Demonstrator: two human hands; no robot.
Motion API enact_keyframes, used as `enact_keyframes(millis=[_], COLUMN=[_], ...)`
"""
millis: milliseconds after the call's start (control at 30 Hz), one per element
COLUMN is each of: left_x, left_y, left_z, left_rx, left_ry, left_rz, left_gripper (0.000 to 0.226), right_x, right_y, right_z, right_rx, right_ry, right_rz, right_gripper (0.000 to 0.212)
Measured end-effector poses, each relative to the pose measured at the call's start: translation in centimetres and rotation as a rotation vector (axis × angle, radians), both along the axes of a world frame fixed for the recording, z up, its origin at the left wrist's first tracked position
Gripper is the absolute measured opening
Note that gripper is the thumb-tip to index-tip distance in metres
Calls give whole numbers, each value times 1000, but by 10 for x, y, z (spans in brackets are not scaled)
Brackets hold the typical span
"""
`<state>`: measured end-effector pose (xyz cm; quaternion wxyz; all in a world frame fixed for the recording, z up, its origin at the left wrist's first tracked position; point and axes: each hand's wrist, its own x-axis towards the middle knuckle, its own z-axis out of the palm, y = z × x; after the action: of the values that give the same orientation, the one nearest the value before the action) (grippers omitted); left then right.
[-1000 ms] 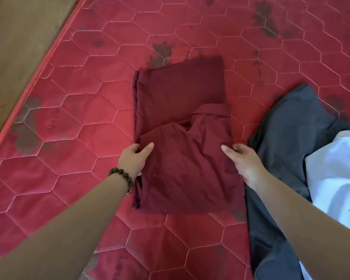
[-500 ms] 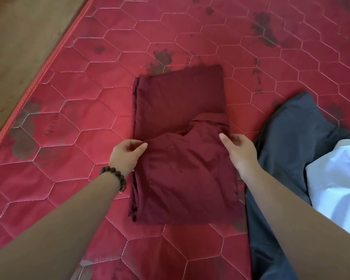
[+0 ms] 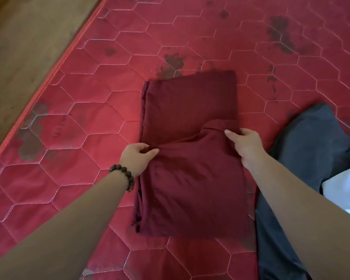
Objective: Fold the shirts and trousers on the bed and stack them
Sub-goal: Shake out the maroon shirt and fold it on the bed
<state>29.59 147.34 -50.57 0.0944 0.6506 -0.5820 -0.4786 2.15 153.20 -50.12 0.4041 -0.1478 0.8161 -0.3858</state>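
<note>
Between both hands' fingers [image 3: 229, 134], pinched at its folded edge, lies the maroon shirt [image 3: 192, 178].

Maroon shirt [image 3: 190, 178] half-folded flat on bed, dark trousers [image 3: 311, 142] beside

Red quilted mattress [image 3: 109, 122] – maroon shirt [image 3: 190, 195], grey garment [image 3: 311, 138], white cloth [image 3: 346, 190] on it.

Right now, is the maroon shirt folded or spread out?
Partly folded: the maroon shirt lies as a layered rectangle, both hands pinching its doubled-over near half.
</note>
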Motion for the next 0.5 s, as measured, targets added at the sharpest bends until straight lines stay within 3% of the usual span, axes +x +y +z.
enact_keyframes(millis=[33,133,333,400,500], left_x=[2,7,3,-5,-36], left_y=[-2,-2,-3,-6,-6], left_z=[-2,-4,2,10,19], left_rx=[8,25,3,-185,-640], left_ry=[0,8,-43,-178,-183], left_rz=[-10,-13,-54,-122,-296], left_gripper=[23,20,16,21,17], right_x=[-2,-10,-11,-8,5], right_y=[-3,-5,-8,-11,-3], right_z=[2,3,-3,5,13], right_rx=[-46,-200,18,33,-125], right_ry=[-63,-263,33,252,886], right_rz=[-22,-31,53,126,402], right_gripper=[8,20,27,37,37])
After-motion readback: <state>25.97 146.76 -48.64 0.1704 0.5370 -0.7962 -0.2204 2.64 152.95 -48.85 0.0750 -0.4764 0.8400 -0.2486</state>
